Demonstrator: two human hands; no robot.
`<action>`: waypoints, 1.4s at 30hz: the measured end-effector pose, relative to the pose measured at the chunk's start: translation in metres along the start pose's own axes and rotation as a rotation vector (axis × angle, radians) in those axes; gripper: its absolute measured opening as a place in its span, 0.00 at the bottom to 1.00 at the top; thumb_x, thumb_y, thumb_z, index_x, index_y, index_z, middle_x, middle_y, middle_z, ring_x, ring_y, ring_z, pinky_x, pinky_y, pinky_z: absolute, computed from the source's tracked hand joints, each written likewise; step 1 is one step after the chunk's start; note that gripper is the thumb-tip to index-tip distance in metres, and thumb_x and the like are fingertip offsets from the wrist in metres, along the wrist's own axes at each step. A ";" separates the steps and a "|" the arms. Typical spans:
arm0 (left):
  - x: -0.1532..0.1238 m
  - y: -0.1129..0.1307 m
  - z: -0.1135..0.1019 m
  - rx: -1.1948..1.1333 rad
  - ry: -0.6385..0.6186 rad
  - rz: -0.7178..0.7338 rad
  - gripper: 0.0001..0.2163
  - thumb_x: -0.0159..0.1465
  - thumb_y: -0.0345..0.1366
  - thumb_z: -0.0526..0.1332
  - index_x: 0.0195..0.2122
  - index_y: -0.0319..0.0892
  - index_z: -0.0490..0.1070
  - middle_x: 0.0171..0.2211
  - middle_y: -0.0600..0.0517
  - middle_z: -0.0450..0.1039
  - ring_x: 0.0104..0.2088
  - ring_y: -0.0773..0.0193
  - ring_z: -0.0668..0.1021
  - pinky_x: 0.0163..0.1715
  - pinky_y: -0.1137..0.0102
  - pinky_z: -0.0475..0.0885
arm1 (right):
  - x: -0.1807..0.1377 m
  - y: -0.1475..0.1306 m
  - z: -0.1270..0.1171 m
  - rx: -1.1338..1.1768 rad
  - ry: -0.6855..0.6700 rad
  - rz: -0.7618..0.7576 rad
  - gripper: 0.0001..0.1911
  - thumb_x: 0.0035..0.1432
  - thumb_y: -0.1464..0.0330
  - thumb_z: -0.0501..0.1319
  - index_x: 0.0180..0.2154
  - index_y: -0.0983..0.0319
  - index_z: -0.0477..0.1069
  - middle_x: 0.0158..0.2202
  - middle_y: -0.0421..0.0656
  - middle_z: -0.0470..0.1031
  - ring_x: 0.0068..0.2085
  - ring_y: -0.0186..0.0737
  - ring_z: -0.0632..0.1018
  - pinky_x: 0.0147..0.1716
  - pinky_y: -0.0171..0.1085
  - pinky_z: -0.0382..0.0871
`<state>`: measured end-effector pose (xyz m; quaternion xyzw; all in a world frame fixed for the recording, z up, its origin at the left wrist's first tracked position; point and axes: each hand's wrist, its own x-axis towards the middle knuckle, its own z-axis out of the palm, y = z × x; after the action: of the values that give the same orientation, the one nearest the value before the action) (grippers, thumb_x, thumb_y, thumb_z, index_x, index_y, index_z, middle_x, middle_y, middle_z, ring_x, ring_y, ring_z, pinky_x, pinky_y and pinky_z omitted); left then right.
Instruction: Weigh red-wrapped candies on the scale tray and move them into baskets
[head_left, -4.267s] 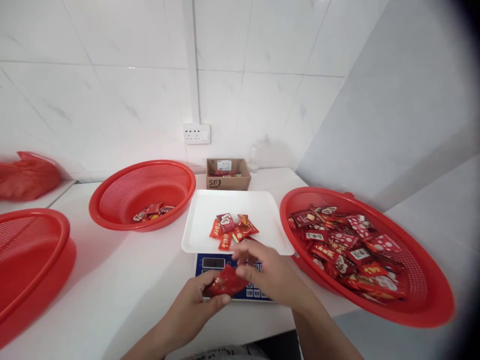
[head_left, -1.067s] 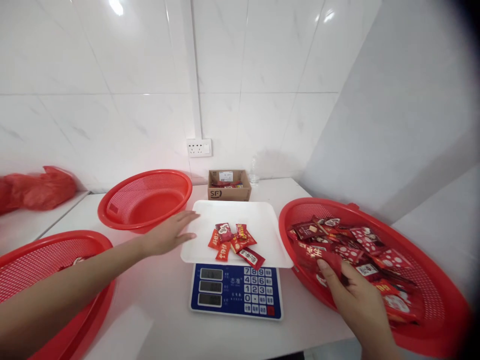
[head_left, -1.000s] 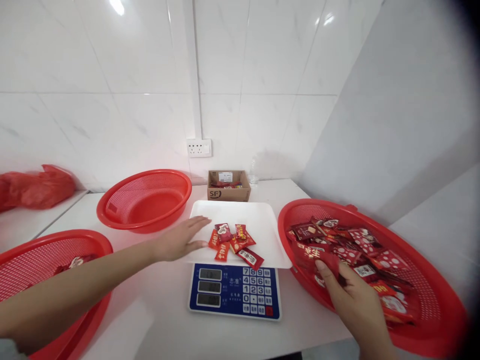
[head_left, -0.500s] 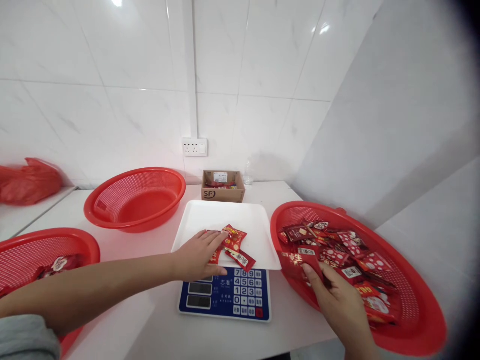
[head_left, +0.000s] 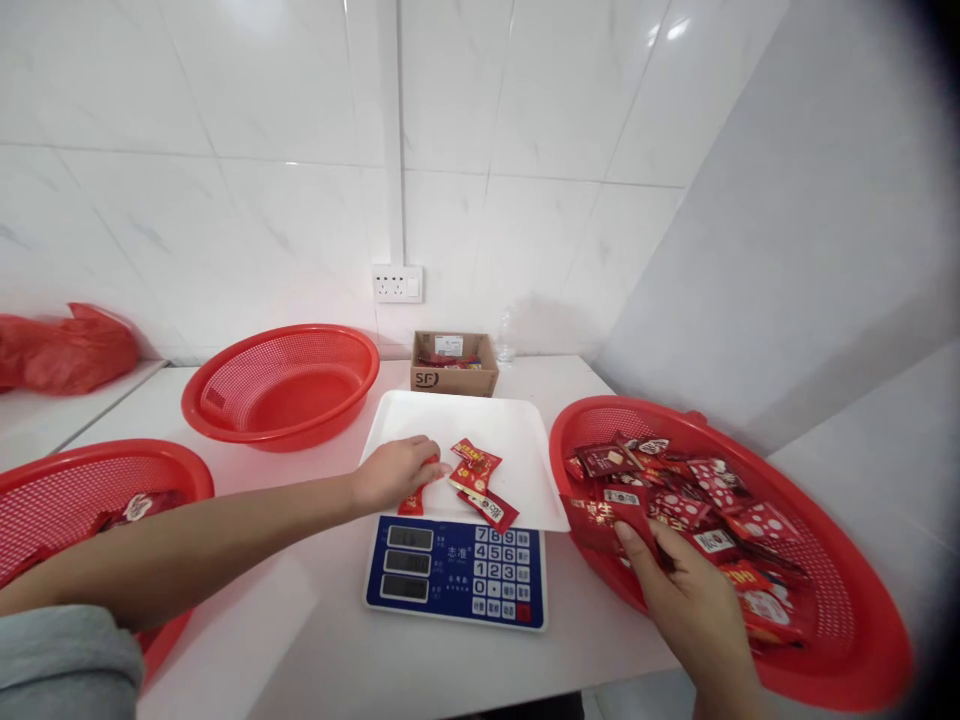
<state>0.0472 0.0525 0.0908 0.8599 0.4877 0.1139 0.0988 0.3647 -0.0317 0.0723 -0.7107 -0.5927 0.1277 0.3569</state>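
**Grip of the right hand (head_left: 690, 590) closed on a dark-red packet (head_left: 611, 522) at the loaded basket (head_left: 874, 630)**

The dark-red packet lay across the near left part of the basket rim, pinched at its right end, with the thumb on top and the fingers curled under; its printed face pointed up and its left end was free. Whether it touched the packets beneath it could not be told.

The left hand (head_left: 394, 475) was curled over the front left part of a white tray (head_left: 529, 440), with an orange-red packet (head_left: 410, 503) showing under it. Red wrapping also showed at the fingertips, but whether that grip was closed on it could not be told. Just beside it lay a red-and-gold packet (head_left: 476, 472), overlapping a long packet (head_left: 496, 512) near the tray's front edge. The tray sat above the keypad of a scale (head_left: 457, 590) on the white bench (head_left: 322, 650).

Handling, as judged from appearance: each packet was probably light, with a thin, glossy wrapper apt to slip under a flat finger. The contents were hidden; if brittle, they would have called for gentle pressure. The flat sealed ends seemed the best hold, pinched between thumb and forefinger, sparing the fuller middle.
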 end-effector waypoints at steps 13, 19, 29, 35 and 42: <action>0.006 -0.097 -0.081 0.151 0.295 -0.465 0.18 0.68 0.47 0.48 0.33 0.38 0.68 0.37 0.43 0.73 0.38 0.50 0.76 0.34 0.63 0.69 | 0.001 0.004 0.002 0.003 0.016 0.015 0.21 0.52 0.49 0.55 0.30 0.58 0.75 0.30 0.44 0.81 0.33 0.49 0.80 0.33 0.38 0.73; -0.004 -0.101 -0.067 0.153 0.247 -0.337 0.27 0.68 0.51 0.44 0.56 0.32 0.61 0.58 0.34 0.63 0.60 0.40 0.63 0.54 0.49 0.62 | 0.003 0.002 0.001 -0.001 0.025 0.009 0.22 0.50 0.49 0.55 0.31 0.59 0.76 0.30 0.45 0.81 0.35 0.51 0.80 0.35 0.40 0.73; -0.001 0.010 0.007 -0.077 -0.299 0.269 0.46 0.57 0.64 0.52 0.69 0.41 0.38 0.70 0.38 0.32 0.68 0.42 0.37 0.63 0.44 0.38 | 0.001 -0.004 -0.002 -0.004 -0.006 0.021 0.21 0.51 0.49 0.54 0.30 0.58 0.75 0.29 0.43 0.80 0.33 0.47 0.79 0.32 0.37 0.72; 0.033 0.025 0.019 -0.099 -0.238 0.275 0.43 0.58 0.64 0.51 0.68 0.42 0.44 0.70 0.38 0.35 0.68 0.43 0.38 0.63 0.43 0.36 | 0.002 -0.006 -0.002 -0.003 -0.014 0.011 0.21 0.51 0.49 0.54 0.26 0.58 0.73 0.25 0.41 0.78 0.30 0.45 0.78 0.31 0.36 0.71; 0.049 0.044 0.035 -0.105 -0.154 0.312 0.31 0.60 0.60 0.54 0.58 0.46 0.65 0.66 0.41 0.54 0.68 0.45 0.50 0.63 0.45 0.46 | 0.002 0.001 -0.001 -0.007 -0.004 -0.036 0.20 0.54 0.50 0.54 0.26 0.58 0.73 0.28 0.42 0.80 0.31 0.44 0.79 0.29 0.34 0.71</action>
<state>0.1178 0.0700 0.0746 0.9250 0.3327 0.0868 0.1617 0.3661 -0.0304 0.0730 -0.7007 -0.6066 0.1208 0.3556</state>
